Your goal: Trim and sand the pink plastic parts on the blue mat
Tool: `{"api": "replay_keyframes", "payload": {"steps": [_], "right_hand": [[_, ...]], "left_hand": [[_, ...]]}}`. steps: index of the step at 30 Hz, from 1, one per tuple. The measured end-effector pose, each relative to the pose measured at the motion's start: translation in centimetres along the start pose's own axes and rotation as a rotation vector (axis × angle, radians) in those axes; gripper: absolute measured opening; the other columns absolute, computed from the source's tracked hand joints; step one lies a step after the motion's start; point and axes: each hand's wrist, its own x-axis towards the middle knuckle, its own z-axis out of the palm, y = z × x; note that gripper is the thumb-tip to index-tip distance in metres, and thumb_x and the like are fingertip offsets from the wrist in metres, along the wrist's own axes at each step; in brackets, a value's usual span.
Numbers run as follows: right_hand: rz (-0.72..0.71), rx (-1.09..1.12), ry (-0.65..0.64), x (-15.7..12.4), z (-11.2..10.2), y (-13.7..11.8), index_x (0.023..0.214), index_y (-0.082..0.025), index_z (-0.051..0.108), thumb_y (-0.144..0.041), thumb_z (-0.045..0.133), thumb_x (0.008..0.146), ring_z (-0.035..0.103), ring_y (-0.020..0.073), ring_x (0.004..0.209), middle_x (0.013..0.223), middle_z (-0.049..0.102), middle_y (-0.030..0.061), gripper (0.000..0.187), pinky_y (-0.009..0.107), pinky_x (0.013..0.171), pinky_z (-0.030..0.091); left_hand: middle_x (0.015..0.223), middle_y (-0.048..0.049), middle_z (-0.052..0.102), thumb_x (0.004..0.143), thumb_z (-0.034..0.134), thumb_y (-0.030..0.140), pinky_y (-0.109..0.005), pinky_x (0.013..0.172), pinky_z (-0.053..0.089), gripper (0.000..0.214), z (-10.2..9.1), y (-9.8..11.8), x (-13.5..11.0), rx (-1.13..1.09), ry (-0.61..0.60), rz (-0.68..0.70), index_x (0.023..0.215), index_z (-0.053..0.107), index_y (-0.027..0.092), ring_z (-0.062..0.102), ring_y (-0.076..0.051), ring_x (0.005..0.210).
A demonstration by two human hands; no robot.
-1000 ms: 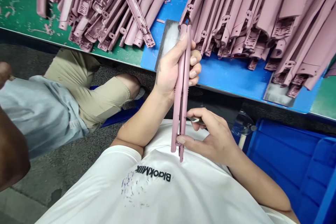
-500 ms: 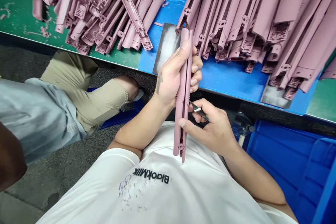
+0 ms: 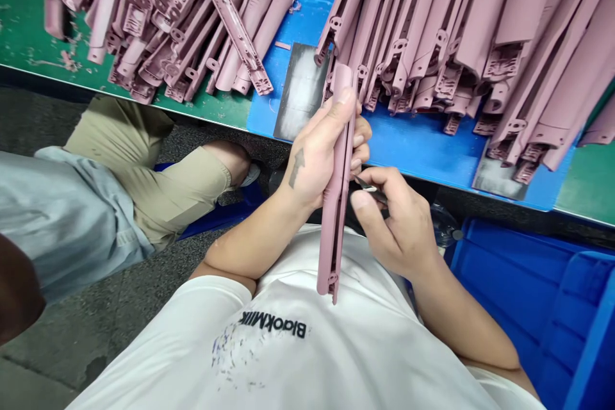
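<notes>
Pink strip (image 3: 333, 237) upright within closed left hand (image 3: 314, 160); right hand (image 3: 398, 224) tight around probable blade (image 3: 368, 188).

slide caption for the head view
Left hand holds a long pink plastic part; right hand holds a small blade at its edge.

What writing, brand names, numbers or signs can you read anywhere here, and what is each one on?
"BlackMilk": black print on the white T-shirt, upside down to the camera.
No letters: a small dark arrow-like tattoo on the left hand.
No readable marks: the pink plastic part in that hand, the small blade in the right hand, and the piled pink parts.
</notes>
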Motion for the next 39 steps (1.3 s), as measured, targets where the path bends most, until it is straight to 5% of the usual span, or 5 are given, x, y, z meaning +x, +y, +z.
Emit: {"api": "replay_keyframes", "payload": {"steps": [6, 14, 21, 32, 39], "right_hand": [[-0.263, -0.33, 0.085, -1.0, -0.4, 0.6, 0.124, -0.023, 0.066, -0.02, 0.057, 0.11, 0.065, 0.0223, 0.077, 0.096, 0.079, 0.0073, 0.017, 0.038, 0.076, 0.049], [-0.369, -0.284, 0.152, -1.1, -0.2, 0.8, 0.116, -0.023, 0.069, -0.009, 0.067, 0.102, 0.069, 0.0237, 0.084, 0.1, 0.081, 0.0094, 0.021, 0.039, 0.072, 0.048], [-0.387, -0.307, 0.104, -1.7, -0.9, 0.9, 0.12, -0.025, 0.068, -0.009, 0.067, 0.101, 0.068, 0.0215, 0.082, 0.103, 0.083, 0.0079, 0.025, 0.038, 0.069, 0.044], [-0.408, -0.383, 0.018, -2.6, -1.8, 0.3, 0.116, -0.029, 0.071, -0.009, 0.066, 0.1, 0.065, 0.0195, 0.077, 0.101, 0.082, 0.0041, 0.026, 0.039, 0.066, 0.037], [-0.213, -0.005, 0.006, -2.8, -1.5, 0.3, 0.119, -0.024, 0.067, -0.023, 0.066, 0.106, 0.069, 0.0173, 0.076, 0.09, 0.076, 0.0029, 0.013, 0.033, 0.072, 0.054]], "left_hand": [[0.07, 0.0028, 0.045, 0.115, 0.044, 0.051, -0.017, 0.041, 0.035, 0.043, 0.2, 0.0, -0.3, 0.017, 0.041, -0.041, 0.09, 0.061, 0.02, 0.047, -0.008, 0.047], [0.072, 0.0034, 0.046, 0.113, 0.051, 0.054, -0.018, 0.042, 0.036, 0.042, 0.4, -0.1, -0.5, 0.001, 0.02, -0.06, 0.089, 0.057, 0.021, 0.047, -0.008, 0.049], [0.07, 0.0027, 0.046, 0.118, 0.032, 0.052, -0.017, 0.042, 0.035, 0.05, 0.6, 0.0, -0.7, 0.005, 0.03, -0.098, 0.087, 0.055, 0.02, 0.047, -0.008, 0.048], [0.071, 0.0022, 0.047, 0.114, 0.051, 0.055, -0.017, 0.041, 0.037, 0.045, 0.4, -0.3, -0.4, 0.002, 0.043, -0.083, 0.085, 0.058, 0.02, 0.048, -0.007, 0.047], [0.073, 0.002, 0.048, 0.112, 0.054, 0.052, -0.018, 0.044, 0.04, 0.039, 0.7, -0.4, -0.5, 0.037, 0.018, 0.006, 0.089, 0.06, 0.021, 0.049, -0.008, 0.05]]}}
